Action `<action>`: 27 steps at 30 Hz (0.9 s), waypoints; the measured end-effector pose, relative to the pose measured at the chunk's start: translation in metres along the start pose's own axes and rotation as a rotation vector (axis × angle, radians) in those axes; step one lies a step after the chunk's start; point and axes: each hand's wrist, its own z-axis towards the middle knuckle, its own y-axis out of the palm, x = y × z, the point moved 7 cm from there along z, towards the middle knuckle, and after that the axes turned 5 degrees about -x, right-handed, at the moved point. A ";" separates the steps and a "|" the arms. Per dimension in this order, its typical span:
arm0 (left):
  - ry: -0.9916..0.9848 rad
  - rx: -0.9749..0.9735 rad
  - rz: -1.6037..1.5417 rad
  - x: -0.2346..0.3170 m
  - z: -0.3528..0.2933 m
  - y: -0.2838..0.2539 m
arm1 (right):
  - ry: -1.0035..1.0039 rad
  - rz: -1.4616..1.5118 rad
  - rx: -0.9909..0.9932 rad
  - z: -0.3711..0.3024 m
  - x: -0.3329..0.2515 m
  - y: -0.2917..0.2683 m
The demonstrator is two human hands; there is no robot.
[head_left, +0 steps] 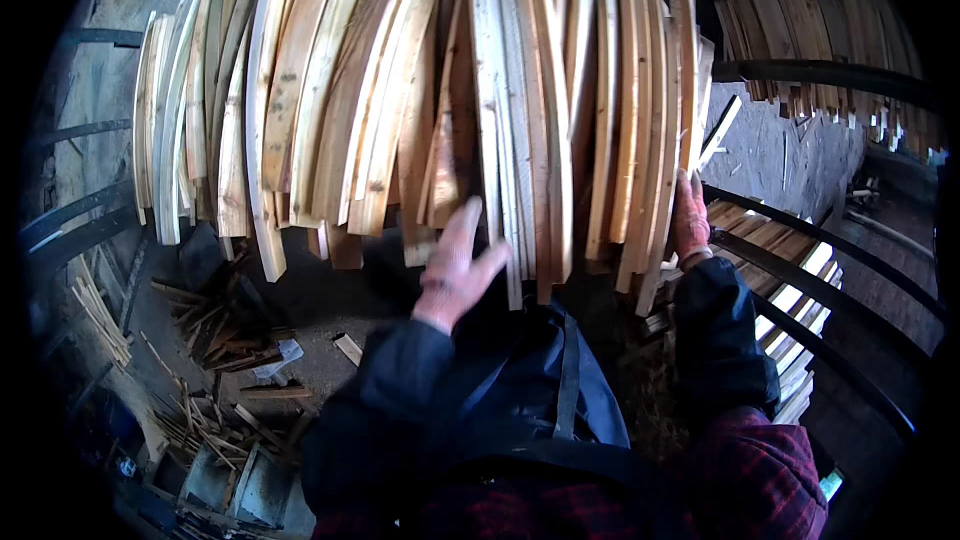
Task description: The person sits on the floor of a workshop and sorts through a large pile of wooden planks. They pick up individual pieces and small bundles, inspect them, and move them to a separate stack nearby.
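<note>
A wide row of wooden slats [330,90] stands on edge side by side in front of me, their near ends uneven. My left hand [458,270] is at the near ends, close to the middle of the row. Its fingers and thumb are spread, slightly blurred, with nothing gripped; whether they touch the wood I cannot tell. At the right end, my right hand [690,215] lies with fingers stretched along the outermost slat [688,80]. It appears to press flat against that side, not wrapped round anything.
Black metal bars [820,285] cross on the right, beside a lower wood stack [770,230]. Another stack [800,20] stands far right. Scrap sticks [225,325] and a clear plastic piece [280,358] litter the floor at lower left, near grey bins [265,485].
</note>
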 end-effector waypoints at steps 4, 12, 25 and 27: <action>-0.004 0.207 -0.144 -0.008 -0.083 -0.073 | -0.162 -0.572 -0.039 -0.033 -0.018 0.009; -0.176 0.876 0.317 -0.067 -0.055 -0.303 | 0.116 -0.159 0.070 -0.082 -0.026 0.027; -0.297 0.518 0.153 -0.105 -0.042 -0.194 | -1.165 -0.723 -0.615 -0.208 -0.267 0.423; -0.274 0.470 -0.023 -0.100 -0.054 -0.199 | -1.298 -0.734 -0.609 -0.220 -0.297 0.472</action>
